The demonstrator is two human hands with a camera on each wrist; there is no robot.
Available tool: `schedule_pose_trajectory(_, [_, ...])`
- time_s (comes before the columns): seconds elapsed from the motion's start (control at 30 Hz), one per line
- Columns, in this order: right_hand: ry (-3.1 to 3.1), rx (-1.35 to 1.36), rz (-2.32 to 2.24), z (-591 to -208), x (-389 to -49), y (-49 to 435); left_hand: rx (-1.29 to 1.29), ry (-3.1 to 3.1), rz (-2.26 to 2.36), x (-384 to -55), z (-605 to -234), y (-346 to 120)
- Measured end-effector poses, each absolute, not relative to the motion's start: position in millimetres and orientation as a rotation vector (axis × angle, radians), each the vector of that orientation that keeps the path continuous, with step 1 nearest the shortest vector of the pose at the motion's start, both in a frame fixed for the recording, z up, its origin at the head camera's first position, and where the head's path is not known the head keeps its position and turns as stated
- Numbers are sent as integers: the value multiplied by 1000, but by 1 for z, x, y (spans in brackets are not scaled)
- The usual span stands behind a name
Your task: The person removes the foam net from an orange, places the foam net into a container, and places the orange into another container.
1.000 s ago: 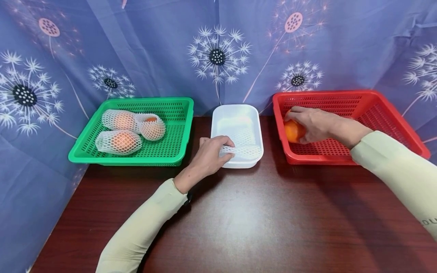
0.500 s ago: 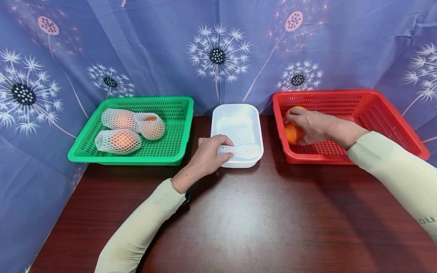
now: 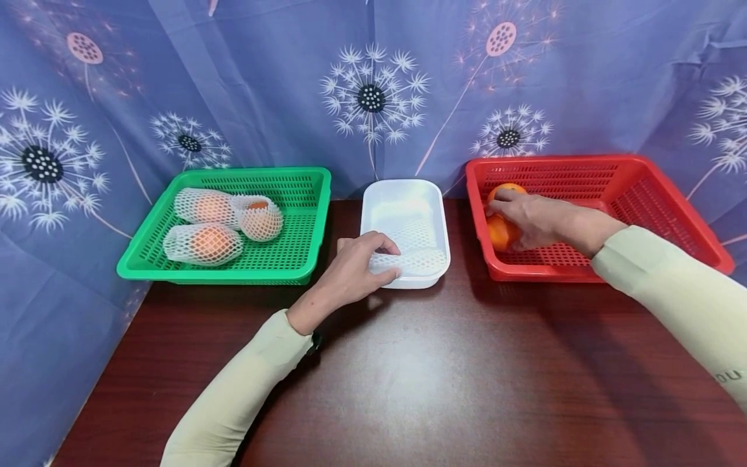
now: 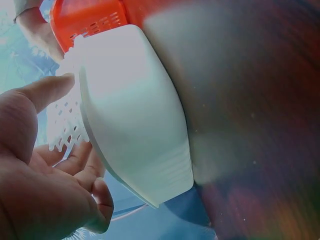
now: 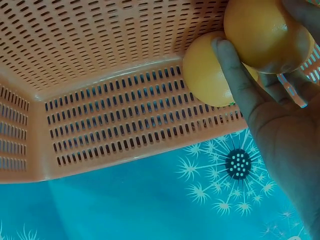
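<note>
In the head view, my left hand (image 3: 362,269) is at the near left of a white tray (image 3: 403,194), thumb and fingers round the end of a white foam net sleeve (image 3: 423,261). The left wrist view shows the thumb on one side of the net (image 4: 62,120) and the fingers on the other. My right hand (image 3: 539,220) reaches into the red basket (image 3: 548,269) and grips an orange (image 5: 267,35) between thumb and fingers. A second orange (image 5: 202,70) sits right behind it, against the basket wall; the hand partly covers both in the head view.
A green basket (image 3: 292,259) on the left holds three oranges in white foam nets, one being a netted orange (image 3: 213,243). Everything stands on a dark brown table (image 3: 408,389), backed by a blue dandelion-print cloth (image 3: 274,78).
My right hand has shifted slightly toward me with the gripped orange, bringing the second orange into view behind it. The left thumb and index finger have spread a little at the net sleeve.
</note>
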State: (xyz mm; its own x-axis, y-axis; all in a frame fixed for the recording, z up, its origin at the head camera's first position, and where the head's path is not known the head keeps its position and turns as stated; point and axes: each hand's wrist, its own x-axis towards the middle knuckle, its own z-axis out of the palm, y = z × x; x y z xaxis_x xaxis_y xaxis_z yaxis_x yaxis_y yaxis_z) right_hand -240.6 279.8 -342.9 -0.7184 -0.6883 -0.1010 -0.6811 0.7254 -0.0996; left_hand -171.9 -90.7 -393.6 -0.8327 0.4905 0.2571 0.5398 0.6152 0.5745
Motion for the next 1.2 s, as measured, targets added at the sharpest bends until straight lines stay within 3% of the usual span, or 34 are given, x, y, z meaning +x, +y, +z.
schedule_pose_trajectory(1.2, [2784, -1129, -94, -340, -235, 285, -912, -2710, -1006, -167, -390, -97])
